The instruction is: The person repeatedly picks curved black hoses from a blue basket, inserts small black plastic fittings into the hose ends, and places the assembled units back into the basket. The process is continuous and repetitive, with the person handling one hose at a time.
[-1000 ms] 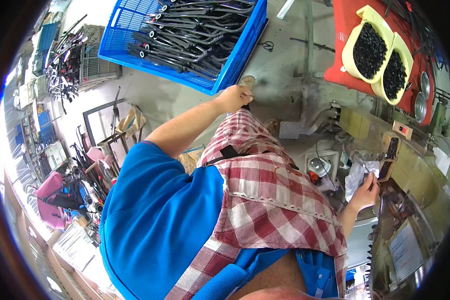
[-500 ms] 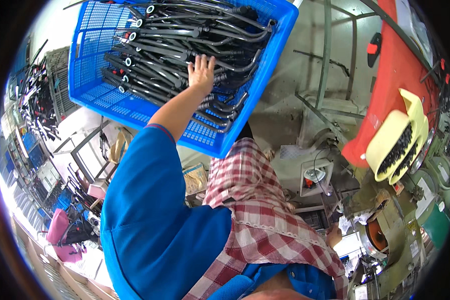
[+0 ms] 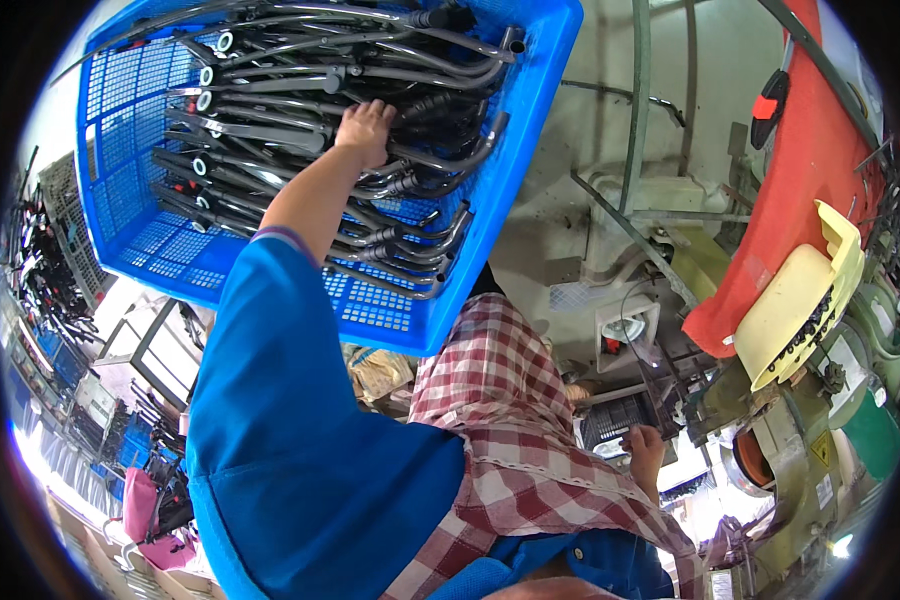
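1. The left hand [image 3: 367,133] lies on the black bent metal tubes [image 3: 270,131], its fingers bent over them. I cannot tell whether they are closed around any tube.
2. For a sure hold, I think the fingers should go around only 1 tube, because the tubes cross each other directly under the palm.
3. To the left of the grip are white round rings [image 3: 205,101] at tube ends; to its right, tubes curve. Probably these curves can hook on neighbours, so a slow, straight lift seems better.
4. Around the grip stands the blue plastic mesh crate [image 3: 518,185]; the tube ends should pass above its rim.
5. Below and right of the grip, well apart, is the right hand [image 3: 645,455], half curled; I cannot tell whether it holds something.
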Demonstrator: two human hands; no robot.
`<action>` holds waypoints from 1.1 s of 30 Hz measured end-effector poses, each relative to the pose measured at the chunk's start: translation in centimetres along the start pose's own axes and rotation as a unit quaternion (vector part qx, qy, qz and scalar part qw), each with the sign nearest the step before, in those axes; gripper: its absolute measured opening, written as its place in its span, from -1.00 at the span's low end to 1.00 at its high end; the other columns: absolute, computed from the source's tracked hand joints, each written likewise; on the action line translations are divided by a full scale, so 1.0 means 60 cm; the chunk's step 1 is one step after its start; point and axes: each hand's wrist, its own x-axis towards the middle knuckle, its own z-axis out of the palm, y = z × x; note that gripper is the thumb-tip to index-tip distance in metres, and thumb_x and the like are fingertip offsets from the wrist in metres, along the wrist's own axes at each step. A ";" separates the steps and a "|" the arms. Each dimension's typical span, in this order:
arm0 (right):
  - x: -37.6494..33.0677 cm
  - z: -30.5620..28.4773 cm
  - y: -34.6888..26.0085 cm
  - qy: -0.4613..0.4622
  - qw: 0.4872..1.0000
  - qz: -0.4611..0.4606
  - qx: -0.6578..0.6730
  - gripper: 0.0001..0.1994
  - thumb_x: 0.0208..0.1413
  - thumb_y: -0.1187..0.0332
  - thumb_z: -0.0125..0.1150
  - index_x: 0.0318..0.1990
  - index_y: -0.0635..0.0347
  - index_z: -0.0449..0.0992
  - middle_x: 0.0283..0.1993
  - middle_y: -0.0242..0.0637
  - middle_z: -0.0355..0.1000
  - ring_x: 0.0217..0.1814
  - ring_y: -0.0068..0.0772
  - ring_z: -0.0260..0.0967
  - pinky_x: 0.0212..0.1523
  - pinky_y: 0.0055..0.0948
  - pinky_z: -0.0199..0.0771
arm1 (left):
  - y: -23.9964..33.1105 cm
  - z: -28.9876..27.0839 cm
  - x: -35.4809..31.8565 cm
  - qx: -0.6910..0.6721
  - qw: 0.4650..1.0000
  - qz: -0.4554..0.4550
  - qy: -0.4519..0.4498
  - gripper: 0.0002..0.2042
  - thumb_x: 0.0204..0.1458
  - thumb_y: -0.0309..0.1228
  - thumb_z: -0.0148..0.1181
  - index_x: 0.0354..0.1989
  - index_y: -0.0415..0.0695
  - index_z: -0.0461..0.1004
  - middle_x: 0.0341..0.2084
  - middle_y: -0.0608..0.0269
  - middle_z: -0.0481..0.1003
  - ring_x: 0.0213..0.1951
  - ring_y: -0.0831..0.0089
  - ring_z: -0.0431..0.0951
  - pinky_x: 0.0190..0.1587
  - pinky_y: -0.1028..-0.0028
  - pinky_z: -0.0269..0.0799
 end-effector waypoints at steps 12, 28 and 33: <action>-0.077 0.160 -0.070 -0.096 0.848 -0.486 -0.188 -0.10 -0.29 0.10 0.63 0.22 0.32 0.31 0.11 -0.07 0.40 0.13 -0.19 0.43 0.14 -0.24 0.45 | 0.476 -0.386 -0.520 -0.202 0.890 0.405 -0.059 -0.41 -0.33 -0.16 0.49 -0.05 -0.11 0.50 -0.23 0.11 0.46 -0.10 0.08 0.54 -0.10 0.20 0.52; 0.011 -0.100 0.374 0.157 0.748 -0.184 0.618 -0.80 0.20 0.37 0.21 -0.05 0.19 0.49 -0.13 -0.38 0.49 -0.21 -0.62 0.33 -0.23 -0.64 0.30 | 0.806 0.035 -0.529 -0.041 0.902 0.427 -0.050 -0.66 -0.08 -0.47 0.23 -0.08 -0.11 0.41 -0.18 0.00 0.51 -0.07 -0.01 0.52 -0.04 0.12 0.45; 0.074 -0.191 0.538 0.324 0.742 -0.119 0.575 -0.78 0.22 0.27 0.26 -0.14 0.23 0.55 -0.23 -0.39 0.53 -0.35 -0.66 0.34 -0.40 -0.62 0.30 | 0.958 0.013 -0.546 0.027 0.871 0.467 -0.154 -0.73 0.04 -0.33 0.25 -0.11 -0.11 0.43 -0.23 -0.04 0.55 -0.13 -0.08 0.54 -0.12 0.06 0.44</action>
